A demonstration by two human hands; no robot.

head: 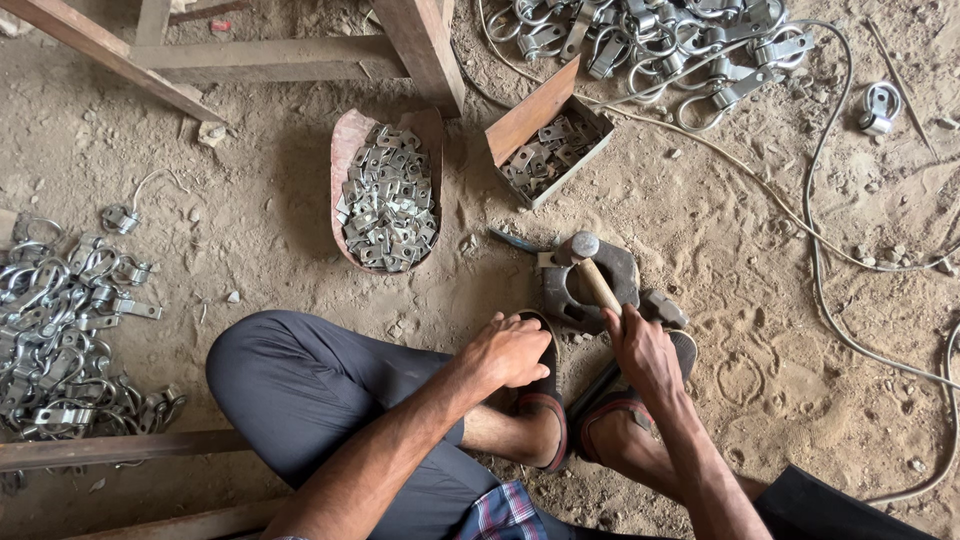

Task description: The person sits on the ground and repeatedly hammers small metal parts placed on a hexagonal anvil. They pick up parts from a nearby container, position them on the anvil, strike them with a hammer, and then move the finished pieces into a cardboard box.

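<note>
The hammer [590, 268] lies with its round steel head down on a dark iron block [590, 285] that sits on the sandy floor [720, 230], just in front of the person's feet. Its wooden handle runs back to the right hand [643, 352], whose grip is fully closed round the handle end, wrist bent, forearm coming up from the lower right. The left hand [505, 350] is curled into a loose fist beside the block, w/ fingertips at the block's near edge; I cannot tell if it has hold of a small part. Its forearm crosses over the bent knee in dark trousers [300, 385]. Both feet wear sandals [545, 400], soles almost touching below the block.

Farther out, a rusty scoop-shaped tray [345, 140] holds many small flat metal clips, and a small box [530, 120] w/ similar pieces stands right of it. Heaps of metal shackles lie at left [60, 320] & at top [650, 45]. A thin cable [815, 250] winds across the floor at the right. Wooden beams [270, 55] cross the top left.
</note>
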